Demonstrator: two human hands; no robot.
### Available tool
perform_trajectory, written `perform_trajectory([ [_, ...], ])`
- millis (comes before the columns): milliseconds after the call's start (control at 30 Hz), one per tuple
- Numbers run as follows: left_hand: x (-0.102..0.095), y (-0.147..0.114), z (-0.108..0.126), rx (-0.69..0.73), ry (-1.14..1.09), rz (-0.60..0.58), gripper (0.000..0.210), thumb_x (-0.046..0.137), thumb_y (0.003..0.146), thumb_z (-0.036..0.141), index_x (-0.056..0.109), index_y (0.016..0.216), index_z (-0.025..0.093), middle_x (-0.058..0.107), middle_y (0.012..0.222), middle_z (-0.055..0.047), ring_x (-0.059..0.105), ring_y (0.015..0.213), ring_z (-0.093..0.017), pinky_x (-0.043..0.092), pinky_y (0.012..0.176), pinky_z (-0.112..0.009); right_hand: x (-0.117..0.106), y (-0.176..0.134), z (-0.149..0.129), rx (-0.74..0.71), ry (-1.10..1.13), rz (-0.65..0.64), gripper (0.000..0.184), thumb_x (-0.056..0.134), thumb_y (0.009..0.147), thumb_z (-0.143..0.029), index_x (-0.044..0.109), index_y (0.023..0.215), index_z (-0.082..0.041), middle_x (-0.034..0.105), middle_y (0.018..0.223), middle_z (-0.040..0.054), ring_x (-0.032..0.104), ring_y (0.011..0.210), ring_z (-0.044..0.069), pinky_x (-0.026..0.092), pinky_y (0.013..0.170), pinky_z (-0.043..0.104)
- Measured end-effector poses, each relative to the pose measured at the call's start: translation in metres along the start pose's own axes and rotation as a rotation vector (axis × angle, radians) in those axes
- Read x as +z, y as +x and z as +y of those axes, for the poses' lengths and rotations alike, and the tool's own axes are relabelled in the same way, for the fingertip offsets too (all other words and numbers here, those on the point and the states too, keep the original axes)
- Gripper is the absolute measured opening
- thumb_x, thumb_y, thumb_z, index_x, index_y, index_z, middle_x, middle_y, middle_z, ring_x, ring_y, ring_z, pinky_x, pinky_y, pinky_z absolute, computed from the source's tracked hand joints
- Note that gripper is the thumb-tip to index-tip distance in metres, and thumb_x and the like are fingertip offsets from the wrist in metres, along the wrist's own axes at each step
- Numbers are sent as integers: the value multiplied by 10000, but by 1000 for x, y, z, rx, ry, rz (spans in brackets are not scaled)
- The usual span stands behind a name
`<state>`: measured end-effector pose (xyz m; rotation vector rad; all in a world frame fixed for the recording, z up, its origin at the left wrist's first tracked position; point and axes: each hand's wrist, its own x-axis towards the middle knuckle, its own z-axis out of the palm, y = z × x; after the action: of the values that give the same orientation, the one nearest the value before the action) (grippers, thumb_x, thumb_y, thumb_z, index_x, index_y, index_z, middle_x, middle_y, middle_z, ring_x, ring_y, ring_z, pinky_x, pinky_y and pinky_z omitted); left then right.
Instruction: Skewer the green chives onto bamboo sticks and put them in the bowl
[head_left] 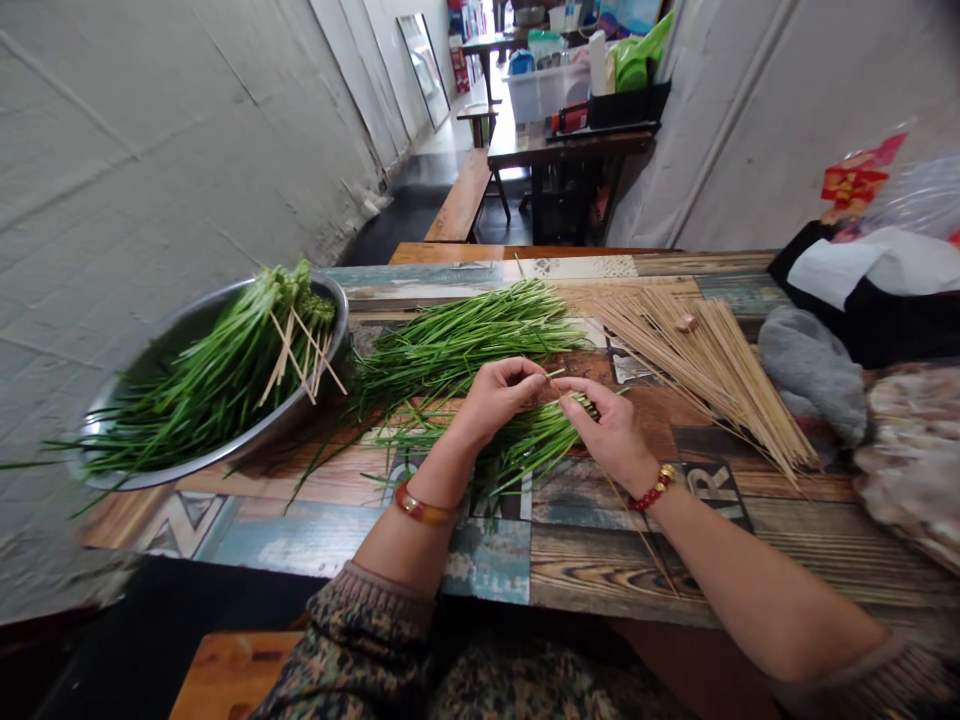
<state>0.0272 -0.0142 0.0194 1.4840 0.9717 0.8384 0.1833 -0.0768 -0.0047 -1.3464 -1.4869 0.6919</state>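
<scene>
Left grip: the left hand is pinched narrow, thumb and fingertips closed on the tips of a few green chive stalks.
Right grip: the right hand is curled nearly closed around a small bunch of chives, with a thin bamboo skewer running back under its wrist toward the person.
Between the grips: the two sets of fingertips almost meet, and the stalk ends bridge the small gap.
Chives in hand: long, flat, bright green, lying across the counter and fanning out below the left grip.
Loose chive pile: just beyond the left grip, spread on the counter.
Metal bowl: well off to the outer side of the left grip, holding chives already threaded on skewers.
Skewer heap: beyond the right grip and to its outer side, a fan of bare bamboo sticks.
Hard to tell: whether the skewer tip pierces the stalks is hidden by the right fingers; the bundle's far end is covered by that hand.
Cut off: cloths and bags at the right edge run out of view.
</scene>
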Motion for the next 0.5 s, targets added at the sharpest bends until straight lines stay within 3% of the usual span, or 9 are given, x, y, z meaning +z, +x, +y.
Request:
perform_trajectory([
  [500,2,-3,5,-76,-125,-4,226,676,701,317,653,749,97,587,608,1,476,529,-64,383,520,-188,-1,0,-3,-4,1,-2,242,533,829,-264,679,1010,-194,723,993,51,666,897,194,505,843,323],
])
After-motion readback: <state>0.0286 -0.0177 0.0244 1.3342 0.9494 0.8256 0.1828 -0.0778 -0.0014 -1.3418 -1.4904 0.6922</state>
